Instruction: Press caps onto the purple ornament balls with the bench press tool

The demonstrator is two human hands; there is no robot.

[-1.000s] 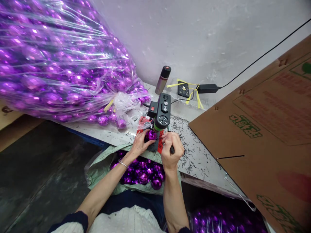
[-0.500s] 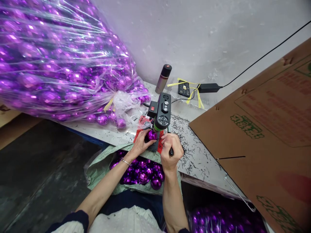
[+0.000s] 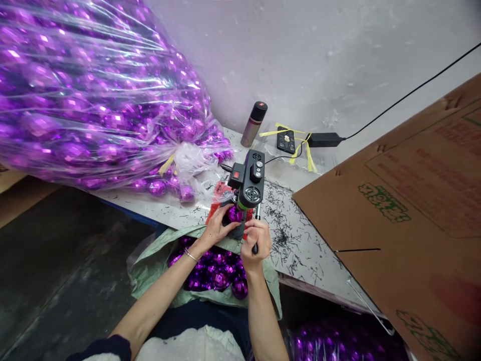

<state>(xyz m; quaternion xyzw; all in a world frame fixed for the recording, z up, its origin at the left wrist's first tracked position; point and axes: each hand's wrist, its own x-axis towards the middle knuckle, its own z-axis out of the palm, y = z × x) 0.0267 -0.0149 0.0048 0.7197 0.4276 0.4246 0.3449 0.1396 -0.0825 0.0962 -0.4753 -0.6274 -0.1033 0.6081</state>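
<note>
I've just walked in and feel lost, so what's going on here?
A person's left hand holds a shiny purple ball under the front of a small black machine, and the right hand grips its handle. More purple balls sit in an open sack nearer the person; a big clear bag of them lies left. Dark scraps litter the table.

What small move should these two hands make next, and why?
Probably work the black handle gently with the right hand, while the left hand steadies the purple ball. The ball sits beneath the front end of the black machine, and the right hand is wrapped around the handle, so both seem ready.
</note>
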